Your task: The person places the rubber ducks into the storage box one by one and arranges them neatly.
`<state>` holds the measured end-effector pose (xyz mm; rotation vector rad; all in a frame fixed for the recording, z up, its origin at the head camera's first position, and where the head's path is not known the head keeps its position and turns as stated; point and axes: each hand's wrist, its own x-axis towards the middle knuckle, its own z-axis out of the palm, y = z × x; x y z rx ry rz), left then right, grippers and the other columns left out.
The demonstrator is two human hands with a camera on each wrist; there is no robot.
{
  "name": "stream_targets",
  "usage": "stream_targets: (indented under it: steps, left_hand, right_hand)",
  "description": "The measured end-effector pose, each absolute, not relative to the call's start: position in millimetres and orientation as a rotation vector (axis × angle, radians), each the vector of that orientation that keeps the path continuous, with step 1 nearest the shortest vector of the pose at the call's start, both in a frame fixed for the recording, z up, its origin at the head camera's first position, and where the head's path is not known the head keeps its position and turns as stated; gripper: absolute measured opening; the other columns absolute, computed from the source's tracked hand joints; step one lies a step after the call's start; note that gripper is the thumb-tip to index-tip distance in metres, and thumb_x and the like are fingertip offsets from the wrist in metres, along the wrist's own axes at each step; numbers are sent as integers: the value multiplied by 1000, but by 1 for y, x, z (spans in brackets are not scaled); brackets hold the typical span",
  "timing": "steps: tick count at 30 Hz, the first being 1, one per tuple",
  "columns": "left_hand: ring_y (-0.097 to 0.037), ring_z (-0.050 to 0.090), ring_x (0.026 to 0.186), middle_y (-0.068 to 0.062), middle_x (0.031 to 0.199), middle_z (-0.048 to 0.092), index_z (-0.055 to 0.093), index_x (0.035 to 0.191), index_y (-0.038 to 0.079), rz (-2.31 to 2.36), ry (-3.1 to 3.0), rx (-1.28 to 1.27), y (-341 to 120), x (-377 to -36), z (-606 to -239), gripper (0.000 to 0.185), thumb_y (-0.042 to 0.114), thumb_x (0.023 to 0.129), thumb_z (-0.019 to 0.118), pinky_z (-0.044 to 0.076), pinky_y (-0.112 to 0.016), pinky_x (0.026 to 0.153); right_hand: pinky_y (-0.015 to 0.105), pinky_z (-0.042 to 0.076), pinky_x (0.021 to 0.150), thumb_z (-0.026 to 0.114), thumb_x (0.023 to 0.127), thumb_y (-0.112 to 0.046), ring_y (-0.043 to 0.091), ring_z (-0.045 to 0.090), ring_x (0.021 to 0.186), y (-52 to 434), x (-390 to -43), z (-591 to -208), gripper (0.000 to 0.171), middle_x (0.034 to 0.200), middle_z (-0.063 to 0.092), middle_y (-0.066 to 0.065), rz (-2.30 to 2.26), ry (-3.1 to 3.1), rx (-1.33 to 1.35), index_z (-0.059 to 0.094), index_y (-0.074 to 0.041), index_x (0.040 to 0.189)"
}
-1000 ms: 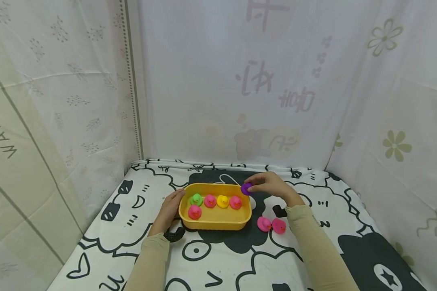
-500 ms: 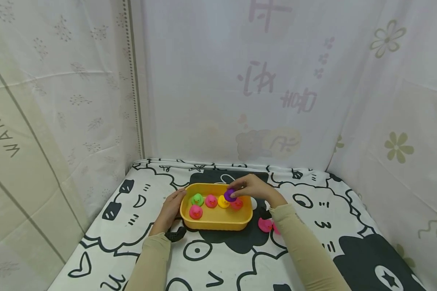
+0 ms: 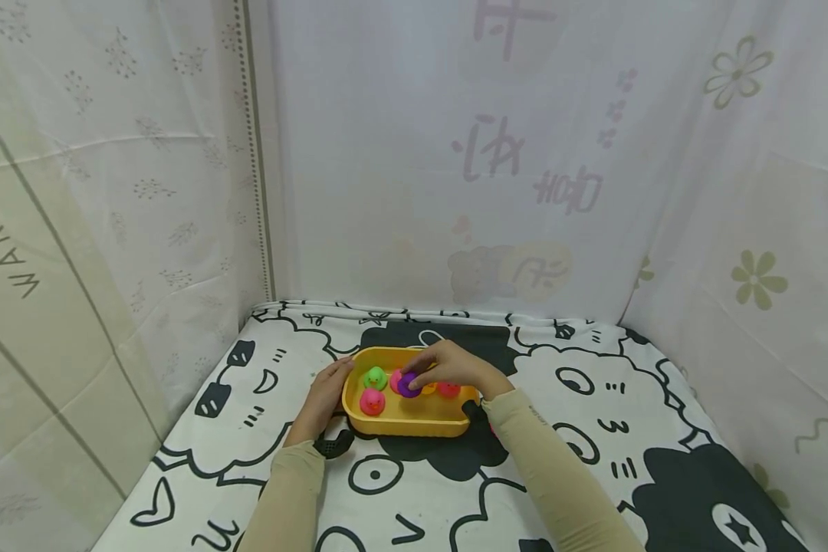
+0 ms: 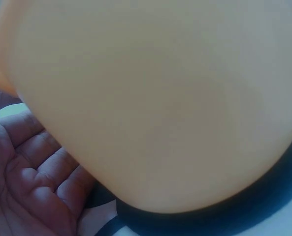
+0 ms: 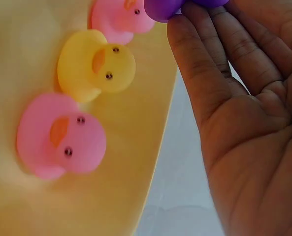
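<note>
In the head view, a yellow plastic tub (image 3: 407, 428) sits in front of me with several small rubber ducks inside. My left hand (image 3: 326, 395) holds the tub by its left end, fingers at the rim; the tub's wall (image 4: 160, 108) fills most of the left wrist view. Over the middle of the tub, my right hand (image 3: 451, 366) pinches a purple rubber duck (image 3: 409, 386) between thumb and fingers. A green duck (image 3: 375, 378) and a pink duck (image 3: 372, 402) lie to the left. The right wrist view shows a yellow duck (image 5: 94, 66) between two pink ones.
A black-and-white cartoon cloth (image 3: 379, 491) covers the surface under the tub. Pale patterned curtains (image 3: 386, 192) hang behind and on both sides. My right sleeve (image 3: 552, 460) covers the spot right of the tub.
My right hand has carried the purple duck leftward from the tub's right rim to over its middle. The right forearm now hides two pink ducks on the cloth. My left hand stays put.
</note>
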<state>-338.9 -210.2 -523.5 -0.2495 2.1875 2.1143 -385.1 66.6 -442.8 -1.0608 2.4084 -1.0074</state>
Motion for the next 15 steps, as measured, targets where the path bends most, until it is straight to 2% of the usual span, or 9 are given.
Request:
stream_targets:
  steps: [4,10,15]
  left_hand:
    - [-28,54,129,-12,152,46,46,150,16,2109,2196,-240,-211,-338,-524,61,53,101,50,51,-40,100]
    - [-28,58,124,-13,149,50,47,149,16,2120,2186,-238,-211,-338,-524,58,50,103,49,56,-35,91]
    - [-28,59,123,-14,149,50,47,149,14,2130,2183,-226,-210,-338,-523,59,50,103,49,56,-34,89]
  right_hand:
    - [26,56,86,79,89,-27,8,67,99,59,-383,-444,34,105,73,-11,-1009,2371,-1064,76,-15,120]
    - [25,55,87,79,88,-27,7,67,100,52,-382,-445,35,105,73,-11,-980,2362,-1063,75,-14,121]
    - [25,55,87,80,88,-26,7,67,99,50,-384,-445,34,104,73,-11,-931,2370,-1069,75,-15,120]
